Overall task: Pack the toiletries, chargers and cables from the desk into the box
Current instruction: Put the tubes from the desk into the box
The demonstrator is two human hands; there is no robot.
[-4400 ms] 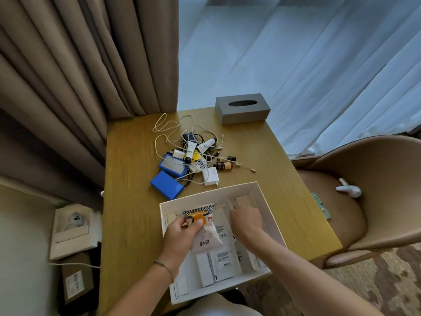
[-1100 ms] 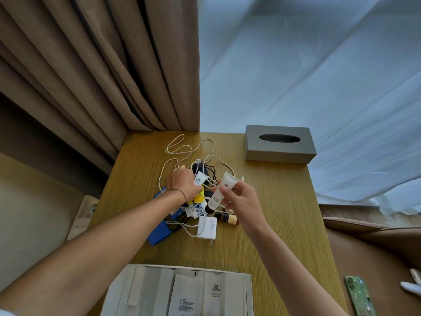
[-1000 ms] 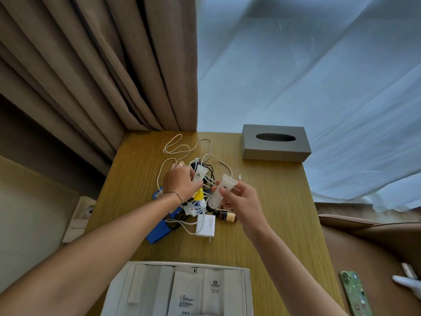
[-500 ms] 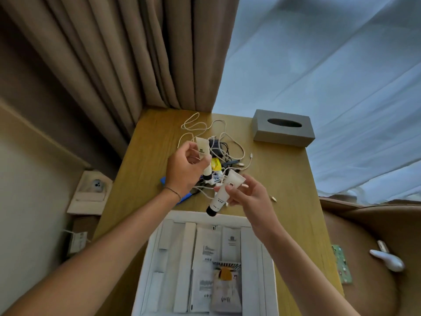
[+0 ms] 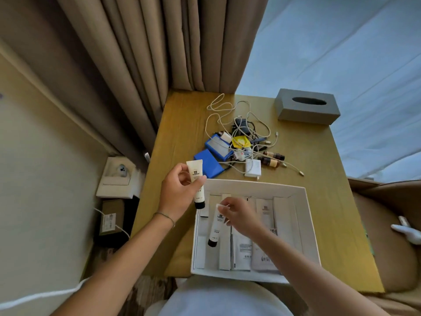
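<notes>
Head view shows the left hand [image 5: 180, 192] pinching one white tube [image 5: 196, 181] upright at the box's [image 5: 305, 224] near-left corner, while the right hand [image 5: 239, 215] pinches a second tube [image 5: 216, 226] by its crimped end, cap down, over the sachets inside the box. Both tubes appear light, soft-walled and smooth, so grip the stiffer crimp or cap shoulder rather than squeezing mid-body. Cables [image 5: 241, 124], chargers and small bottles [image 5: 272, 158] remain tangled on the desk [image 5: 182, 124] beyond the box; lift them by plug bodies, not loose cord.

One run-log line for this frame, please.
left hand: holds white tube at box edge | right hand: lowers second tube into box | cables, chargers: on desk
</notes>
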